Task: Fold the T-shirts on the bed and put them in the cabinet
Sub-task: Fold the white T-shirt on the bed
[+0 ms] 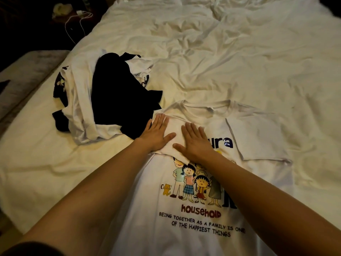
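A white T-shirt [199,235] with a cartoon family print lies face up on the bed [239,61], collar away from me. Both sleeves are folded inward over the chest. My left hand [156,133] lies flat with straight fingers on the folded left sleeve. My right hand [196,143] presses flat beside it on the same sleeve, partly covering the blue lettering. The right sleeve [258,139] lies folded over the shirt's right side. A pile of unfolded black and white T-shirts [108,97] sits to the left of the shirt. No cabinet is in view.
Wrinkled white bedding covers the bed beyond the shirt. A grey bench or mattress edge [27,74] runs along the bed's left side. A white charger with its cable [81,15] lies on dark floor at the top left.
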`<action>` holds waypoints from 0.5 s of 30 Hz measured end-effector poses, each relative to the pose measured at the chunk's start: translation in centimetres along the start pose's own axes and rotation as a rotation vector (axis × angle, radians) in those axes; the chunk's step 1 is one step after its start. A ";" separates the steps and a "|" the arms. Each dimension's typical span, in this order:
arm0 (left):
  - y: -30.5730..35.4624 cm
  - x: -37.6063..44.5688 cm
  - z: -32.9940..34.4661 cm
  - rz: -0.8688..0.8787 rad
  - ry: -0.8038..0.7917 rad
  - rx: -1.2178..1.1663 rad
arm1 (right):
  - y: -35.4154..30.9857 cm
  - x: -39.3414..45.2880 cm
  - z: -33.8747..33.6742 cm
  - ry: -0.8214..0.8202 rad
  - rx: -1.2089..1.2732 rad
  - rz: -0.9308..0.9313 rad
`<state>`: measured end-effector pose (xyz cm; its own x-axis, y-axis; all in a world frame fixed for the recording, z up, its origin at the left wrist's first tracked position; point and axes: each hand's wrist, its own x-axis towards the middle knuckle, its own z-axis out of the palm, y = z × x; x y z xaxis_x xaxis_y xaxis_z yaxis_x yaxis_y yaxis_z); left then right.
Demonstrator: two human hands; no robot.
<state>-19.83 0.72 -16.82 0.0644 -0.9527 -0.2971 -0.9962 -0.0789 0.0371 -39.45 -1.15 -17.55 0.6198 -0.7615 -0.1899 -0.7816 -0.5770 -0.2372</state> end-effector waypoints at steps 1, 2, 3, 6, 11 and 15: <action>0.2 0.0 -0.3 -0.007 -0.006 0.010 | 0.1 0.0 -0.1 0.002 0.006 -0.006; 0.4 -0.1 -0.6 -0.007 -0.002 0.027 | 0.2 -0.1 -0.3 0.005 0.014 -0.021; 0.7 -0.4 -1.0 0.002 0.011 0.050 | 0.4 -0.4 -0.6 0.013 0.029 -0.044; 1.8 -2.5 -2.2 0.085 0.061 0.084 | 1.1 -2.7 -1.7 0.040 0.065 -0.121; 4.2 -9.3 -2.1 0.179 0.030 -0.232 | 1.9 -9.8 -2.5 -0.022 0.177 -0.128; 5.5 -15.1 -0.6 0.268 0.008 -0.291 | 2.7 -16.3 -1.6 -0.043 0.231 -0.144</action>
<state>-26.27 14.48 -11.61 -0.1945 -0.9528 -0.2330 -0.9195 0.0944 0.3816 -51.77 9.27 -13.57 0.7294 -0.6607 -0.1775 -0.6514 -0.5916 -0.4751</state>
